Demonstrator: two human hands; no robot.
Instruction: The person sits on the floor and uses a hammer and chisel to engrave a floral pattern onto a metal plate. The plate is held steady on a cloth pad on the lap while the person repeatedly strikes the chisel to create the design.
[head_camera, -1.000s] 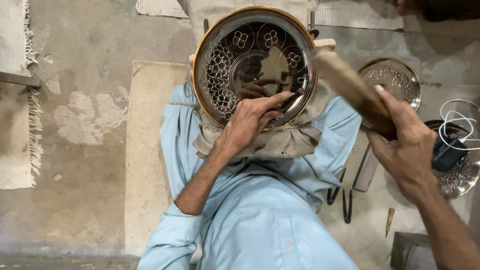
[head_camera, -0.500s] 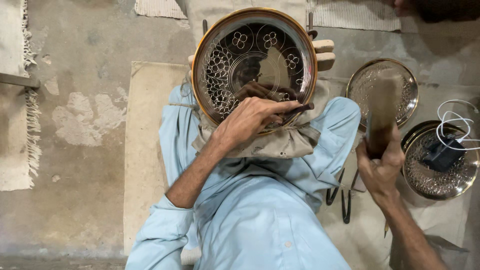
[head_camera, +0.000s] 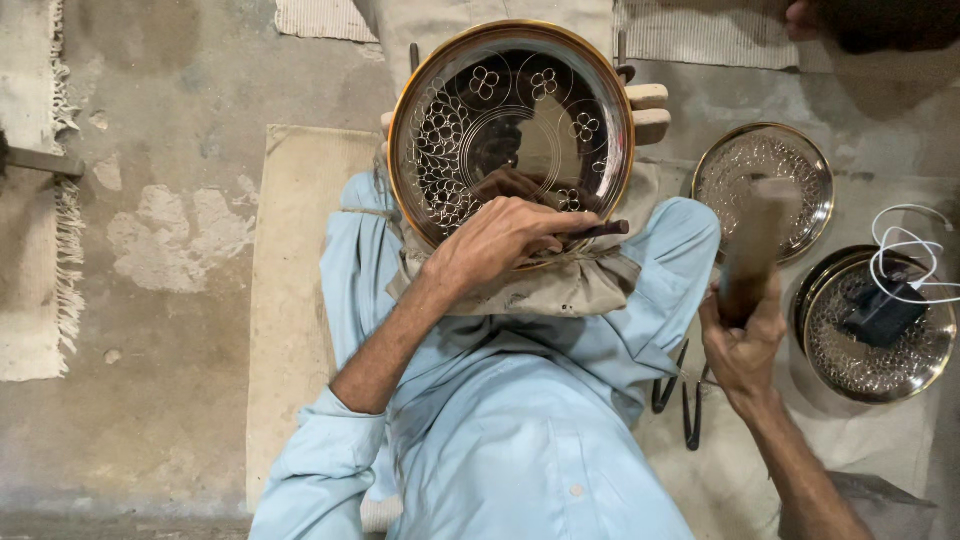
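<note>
Left hand (head_camera: 505, 240) clenched on a thin dark punch (head_camera: 598, 230), its tip laid flat against the near rim of a round metal tray (head_camera: 510, 130); the fingers also pressed on the tray. Right hand (head_camera: 742, 340) grasped the handle of a wooden mallet (head_camera: 755, 245), raised off to the right of that grip and apart from the tray.

The tray rested tilted on a cloth pad (head_camera: 540, 290) over the person's lap, directly beyond the left grip. It appeared to be thin sheet metal — stiff, fairly light, smooth and likely slippery, and easily dented, so best held by its rolled brass-coloured rim. Small clover-like rings covered its left side; the rest was mostly bare.

Further right of the mallet lay two more round trays on the floor: a patterned tray (head_camera: 765, 165) holding nothing, and a second tray (head_camera: 880, 350) carrying a small dark device with a white cable (head_camera: 900, 260). Dark metal tongs (head_camera: 685, 400) lay just beside the right wrist.
</note>
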